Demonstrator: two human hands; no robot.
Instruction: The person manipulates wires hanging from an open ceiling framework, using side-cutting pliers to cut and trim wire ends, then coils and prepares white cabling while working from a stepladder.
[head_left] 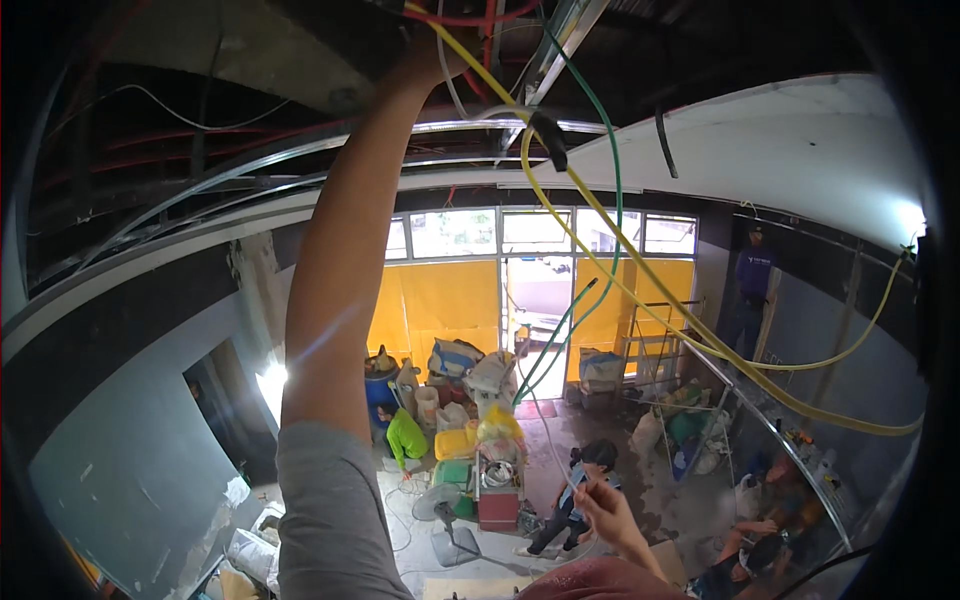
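One right hand [604, 512] pinching white cable [564, 473], left [452, 55] shadowed

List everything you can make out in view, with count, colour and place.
Yellow cable: at least one, yellow, looping from overhead to the right
Green cable: at least one, green, hanging near centre
Thin white wire: one, white, lower centre
Metal framing: several lengths, silver, overhead
Windows: a row, bright, back wall
Panels: several, orange-yellow, below the windows
Doorway: one, bright, back centre
Sacks: several, mostly whitish, floor
Standing fan: one, grey, floor
People: at least four, mixed clothing, around the room
Left hand: one, shadowed, raised overhead, grip unclear
Right hand: one, bare, lower centre, grip on the wire
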